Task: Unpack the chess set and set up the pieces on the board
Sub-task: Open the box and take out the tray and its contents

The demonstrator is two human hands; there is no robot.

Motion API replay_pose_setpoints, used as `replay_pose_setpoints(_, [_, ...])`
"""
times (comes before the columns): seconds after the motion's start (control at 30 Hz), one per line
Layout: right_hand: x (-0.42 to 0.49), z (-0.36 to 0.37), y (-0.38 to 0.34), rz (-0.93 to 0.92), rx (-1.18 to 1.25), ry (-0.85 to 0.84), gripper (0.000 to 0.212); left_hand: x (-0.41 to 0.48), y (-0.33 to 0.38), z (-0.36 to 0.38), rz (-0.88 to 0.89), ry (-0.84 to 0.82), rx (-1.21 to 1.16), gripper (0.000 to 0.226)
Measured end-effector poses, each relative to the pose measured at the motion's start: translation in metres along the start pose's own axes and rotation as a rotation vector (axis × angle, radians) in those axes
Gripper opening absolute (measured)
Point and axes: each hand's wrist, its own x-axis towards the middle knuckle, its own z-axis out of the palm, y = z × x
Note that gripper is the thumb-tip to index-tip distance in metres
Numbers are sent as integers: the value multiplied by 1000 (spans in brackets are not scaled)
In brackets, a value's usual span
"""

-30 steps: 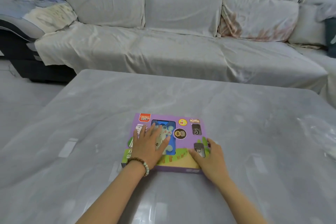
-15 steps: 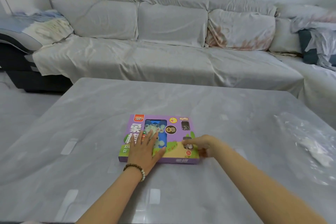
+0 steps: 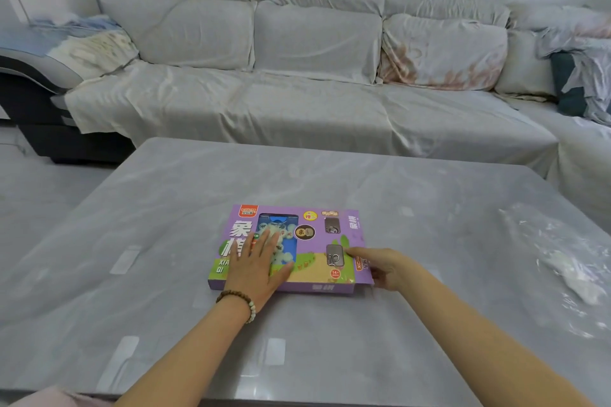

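1. Looked down on a glossy grey stone-look tabletop [image 3: 330, 350].
2. Pressed left hand [image 3: 259, 266] flat, fingers spread, on the flat purple cardboard chess-set box [image 3: 315, 243], centred ahead, long axis left-to-right.
3. Pinched its right end, likely the opening, with right hand [image 3: 383, 266].

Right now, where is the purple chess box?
Head view: the purple cardboard chess box lies flat on the grey table, left hand on top, right hand at its right end.
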Motion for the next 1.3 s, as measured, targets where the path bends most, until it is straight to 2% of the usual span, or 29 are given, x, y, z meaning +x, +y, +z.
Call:
replay_pose_setpoints(0.13, [2,2,6,-6,163,-121,30,5,25,1,60,29,-39,117])
replay_pose_setpoints(0.23, [-1,2,8,-24,211,-185,21,6,49,7,149,6,-45,98])
replay_pose_setpoints(0.3, [-3,-4,11,-58,172,-183,23,7,58,14,166,-21,-32,83])
replay_pose_setpoints(0.37, [-3,-13,15,-89,88,-140,31,8,61,21,161,-29,-28,91])
replay_pose_setpoints(0.47, [-4,-37,25,-152,-33,-28,33,9,60,25,165,-15,-8,108])
replay_pose_setpoints(0.57, [-4,-71,39,-258,-132,203,38,9,60,26,176,-11,-4,104])
replay_pose_setpoints(0.63, [-7,-90,51,-267,-206,359,38,9,60,27,186,-3,8,103])
replay_pose_setpoints(0.73, [-11,-100,64,-266,-558,505,43,10,62,28,202,12,20,101])
replay_pose_setpoints(0.8, [-11,-91,66,-376,-826,619,51,11,62,29,204,15,23,99])
replay_pose_setpoints(0.83, [-11,-81,64,-476,-895,624,55,11,62,29,206,14,26,98])
replay_pose_setpoints(0.9, [-8,-58,58,-653,-972,522,60,11,61,29,206,13,29,97])
replay_pose_setpoints(0.97, [-6,-38,56,-729,-1065,449,78,11,61,29,205,13,30,97])
replay_pose_setpoints(1.0, [-6,-33,56,-736,-1104,435,84,11,61,29,203,13,27,98])
replay_pose_setpoints(1.13, [-3,-39,62,-642,-1055,339,67,10,61,28,199,15,20,102])
replay_pose_setpoints(1.3, [-5,-88,74,-637,-1090,368,63,9,62,27,198,5,11,104])
